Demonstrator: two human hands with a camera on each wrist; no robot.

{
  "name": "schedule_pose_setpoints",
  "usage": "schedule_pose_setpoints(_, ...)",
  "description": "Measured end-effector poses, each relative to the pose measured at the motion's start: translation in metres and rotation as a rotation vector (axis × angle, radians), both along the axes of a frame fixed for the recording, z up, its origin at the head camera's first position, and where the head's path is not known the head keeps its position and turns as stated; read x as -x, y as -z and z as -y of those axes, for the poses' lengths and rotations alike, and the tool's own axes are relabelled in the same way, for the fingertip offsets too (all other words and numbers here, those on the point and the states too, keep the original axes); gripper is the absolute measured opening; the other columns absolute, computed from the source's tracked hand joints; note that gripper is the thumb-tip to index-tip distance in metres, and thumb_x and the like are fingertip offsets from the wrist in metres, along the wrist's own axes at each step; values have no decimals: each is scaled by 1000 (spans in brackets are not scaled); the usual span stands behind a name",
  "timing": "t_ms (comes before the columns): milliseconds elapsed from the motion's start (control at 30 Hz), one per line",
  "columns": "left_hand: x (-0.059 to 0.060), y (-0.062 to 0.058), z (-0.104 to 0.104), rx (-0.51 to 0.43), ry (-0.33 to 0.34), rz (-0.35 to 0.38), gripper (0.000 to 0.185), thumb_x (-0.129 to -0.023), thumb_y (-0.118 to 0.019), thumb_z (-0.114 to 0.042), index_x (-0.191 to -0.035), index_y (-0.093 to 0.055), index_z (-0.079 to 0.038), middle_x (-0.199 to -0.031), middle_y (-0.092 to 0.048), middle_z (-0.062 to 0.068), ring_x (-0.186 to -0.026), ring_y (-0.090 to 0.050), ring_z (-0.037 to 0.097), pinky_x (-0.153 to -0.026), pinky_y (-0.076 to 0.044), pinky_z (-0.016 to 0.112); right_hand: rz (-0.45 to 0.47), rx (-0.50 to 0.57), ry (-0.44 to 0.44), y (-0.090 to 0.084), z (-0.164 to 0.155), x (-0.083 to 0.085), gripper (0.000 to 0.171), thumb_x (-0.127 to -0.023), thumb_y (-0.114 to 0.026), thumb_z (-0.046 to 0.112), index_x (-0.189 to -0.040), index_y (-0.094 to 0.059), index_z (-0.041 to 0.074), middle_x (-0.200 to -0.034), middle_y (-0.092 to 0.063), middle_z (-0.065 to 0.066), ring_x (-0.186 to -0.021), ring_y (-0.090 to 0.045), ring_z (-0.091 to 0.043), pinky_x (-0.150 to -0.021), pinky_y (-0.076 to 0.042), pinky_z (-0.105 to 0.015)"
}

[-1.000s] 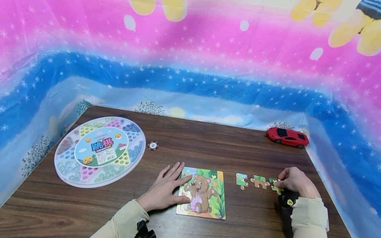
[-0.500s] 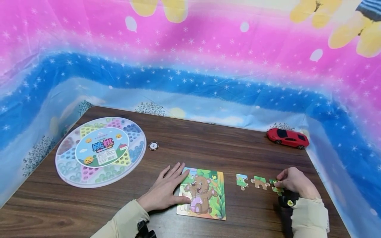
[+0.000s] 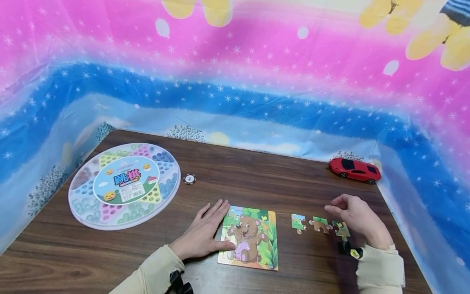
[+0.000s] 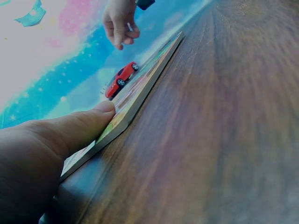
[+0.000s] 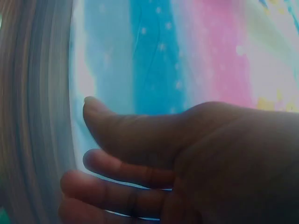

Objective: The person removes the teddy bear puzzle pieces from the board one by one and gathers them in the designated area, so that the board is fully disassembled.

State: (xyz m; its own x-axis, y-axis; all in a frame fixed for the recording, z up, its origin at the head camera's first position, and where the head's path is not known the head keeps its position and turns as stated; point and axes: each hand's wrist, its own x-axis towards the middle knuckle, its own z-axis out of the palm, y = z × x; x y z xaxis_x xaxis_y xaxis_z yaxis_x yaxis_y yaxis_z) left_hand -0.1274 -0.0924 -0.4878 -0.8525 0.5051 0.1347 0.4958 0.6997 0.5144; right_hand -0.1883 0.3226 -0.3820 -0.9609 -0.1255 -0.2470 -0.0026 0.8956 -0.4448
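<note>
Puzzle board (image 3: 249,239) flat on surface (image 3: 257,179), near edge | left hand (image 3: 205,234) spread, thumb pressing board edge, steadying it; right hand (image 3: 358,216) loosely curled, holding nothing, just above rightmost of three loose pieces (image 3: 319,224) beside board

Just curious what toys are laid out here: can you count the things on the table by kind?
Loose puzzle pieces: 3
Bear puzzle board: 1
Round checkers game: 1
Red toy car: 1
Small round token: 1
Total: 7
</note>
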Motion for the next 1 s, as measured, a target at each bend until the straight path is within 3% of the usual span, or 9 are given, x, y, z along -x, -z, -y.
schedule_pose_setpoints(133,0,0,1,-1,1,-5,108,-80,-63,-68,-154,-22,-1,-160,-19,15,-148,-13,25,-117,-6,46,-12,42,-35,1,28,-1,55,-93,-62,47,-120,-58,-2,-102,-66,-11,-77,-59,-19,-67,-50,-37)
schedule_pose_setpoints(233,1,0,1,0,2,-8,107,-81,-63,-67,-154,-22,-1,-160,-20,15,-148,-13,25,-117,-5,46,-14,72,-60,8,55,-1,52,-93,-63,44,-122,-58,0,-92,-67,-9,-68,-59,-18,-59,-50,-36)
schedule_pose_setpoints(367,0,0,1,-5,4,-3,107,-81,-63,-67,-154,-22,-2,-160,-20,15,-148,-14,25,-117,-5,46,-43,98,-104,21,94,-4,37,-94,-65,36,-117,-62,7,-84,-65,-3,-63,-57,-16,-55,-48,-33)
schedule_pose_setpoints(567,0,-1,1,-12,5,-3,106,-81,-64,-66,-154,-22,-1,-159,-20,15,-148,-14,26,-117,-6,47,-117,169,-249,33,140,-18,24,-93,-68,28,-110,-66,11,-80,-61,5,-63,-53,-11,-54,-45,-29)
schedule_pose_setpoints(767,0,-1,1,-9,5,-9,106,-81,-65,-65,-153,-24,0,-159,-21,16,-147,-14,26,-117,-6,47,-101,229,-425,44,169,-32,25,-95,-65,25,-113,-65,8,-78,-58,7,-57,-53,-7,-49,-47,-26)
schedule_pose_setpoints(1000,0,0,1,-18,12,6,105,-81,-65,-64,-154,-23,-1,-159,-22,14,-148,-13,25,-117,-5,47,-99,172,-503,57,185,-41,23,-94,-66,26,-112,-68,12,-87,-53,9,-63,-50,-4,-52,-46,-22)
